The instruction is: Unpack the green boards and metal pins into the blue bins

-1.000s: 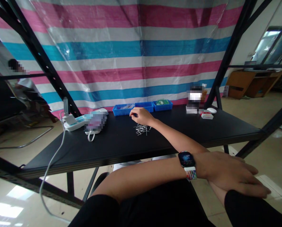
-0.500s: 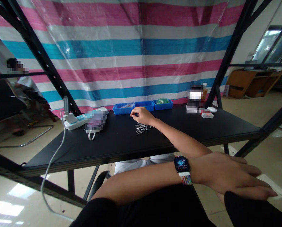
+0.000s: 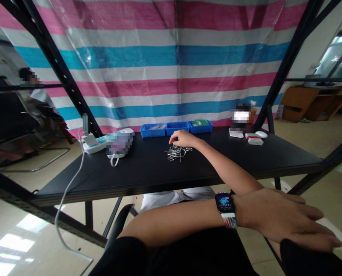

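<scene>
A loose pile of thin silvery metal pieces (image 3: 175, 153) lies mid-table. Over its back edge is my right hand (image 3: 181, 138), its fingers bent down, with a small gap between the fingertips and nothing visible between them. Behind it stand three blue trays: the left tray (image 3: 153, 132) has clear packets in it, the middle tray (image 3: 178, 128) shows no contents, and the right tray (image 3: 201, 127) holds green material. My left hand (image 3: 285, 218) reaches across my body to the lower right, near my right sleeve, fingers stretched out and holding nothing. A watch (image 3: 225, 203) is on my left wrist.
On the black table (image 3: 142, 168), a white power strip (image 3: 97, 144) and blurred pouch (image 3: 119, 144) lie left; a cable (image 3: 70, 188) hangs over the edge. A red-white box (image 3: 254, 139), white mouse (image 3: 261, 134) and blurred item (image 3: 240, 119) are right. A person (image 3: 43, 97) sits far left.
My right hand has moved slightly right and down to the metal pieces from in front of the trays, and its curled fingers have loosened. The whole view has shifted slightly. My left hand keeps its pose.
</scene>
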The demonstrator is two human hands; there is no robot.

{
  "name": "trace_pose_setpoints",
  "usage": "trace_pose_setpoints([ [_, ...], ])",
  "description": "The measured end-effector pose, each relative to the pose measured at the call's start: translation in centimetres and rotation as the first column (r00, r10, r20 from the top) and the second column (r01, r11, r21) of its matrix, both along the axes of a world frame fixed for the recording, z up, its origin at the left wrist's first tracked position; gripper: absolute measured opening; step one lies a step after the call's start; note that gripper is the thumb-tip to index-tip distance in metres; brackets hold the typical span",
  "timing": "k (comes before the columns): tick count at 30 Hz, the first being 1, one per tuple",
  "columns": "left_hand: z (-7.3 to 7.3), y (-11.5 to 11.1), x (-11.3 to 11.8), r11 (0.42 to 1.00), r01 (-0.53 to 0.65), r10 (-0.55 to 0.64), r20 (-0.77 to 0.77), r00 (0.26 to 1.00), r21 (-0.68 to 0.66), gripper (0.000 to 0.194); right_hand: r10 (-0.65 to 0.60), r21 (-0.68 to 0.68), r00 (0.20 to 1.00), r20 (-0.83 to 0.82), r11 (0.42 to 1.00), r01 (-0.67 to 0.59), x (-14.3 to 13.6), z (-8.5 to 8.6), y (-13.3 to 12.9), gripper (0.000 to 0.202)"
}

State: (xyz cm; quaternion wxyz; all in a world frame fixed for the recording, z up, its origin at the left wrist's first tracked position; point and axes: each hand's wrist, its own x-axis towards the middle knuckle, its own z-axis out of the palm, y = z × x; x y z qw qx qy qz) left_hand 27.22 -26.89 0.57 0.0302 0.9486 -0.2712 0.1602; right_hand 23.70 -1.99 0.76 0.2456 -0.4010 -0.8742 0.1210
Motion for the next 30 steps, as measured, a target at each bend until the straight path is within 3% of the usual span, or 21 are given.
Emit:
trace_pose_setpoints([
  [5, 1.4, -0.3, -1.7, 0.990, -0.123, 0.116, -0.101, 0.988, -0.064, 0.048, -0.035, -0.006, 0.994, 0.101, 0.999, 0.035, -1.2, -0.2, 0.8, 0.031],
  [10, 2.2, -0.5, -2.4, 0.978, -0.195, 0.183, -0.136, 0.974, -0.080, 0.048, -0.037, -0.039, 0.992, 0.117, 0.998, 0.042, -1.7, -0.5, 1.4, 0.029],
  [15, 2.4, -0.7, -2.5, 0.975, -0.206, 0.192, -0.150, 0.970, -0.080, 0.057, -0.048, -0.030, 0.992, 0.117, 0.998, 0.051, -1.7, -0.4, 1.1, 0.021],
  [20, 2.2, -0.7, -2.4, 0.973, -0.223, 0.213, -0.137, 0.967, -0.061, 0.050, -0.082, 0.000, 0.985, 0.154, 0.997, 0.083, -1.6, -0.3, 0.8, 0.015],
  [24, 2.2, -0.7, -2.4, 0.972, -0.228, 0.219, -0.125, 0.968, -0.065, 0.043, -0.087, 0.023, 0.994, 0.066, 0.996, 0.086, -1.4, -0.6, 1.1, 0.012],
  [30, 1.4, -0.6, -2.1, 0.974, -0.209, 0.204, -0.069, 0.977, -0.089, 0.045, -0.043, 0.044, 0.981, -0.189, 0.998, 0.052, -1.1, -1.0, 2.5, 0.013],
])
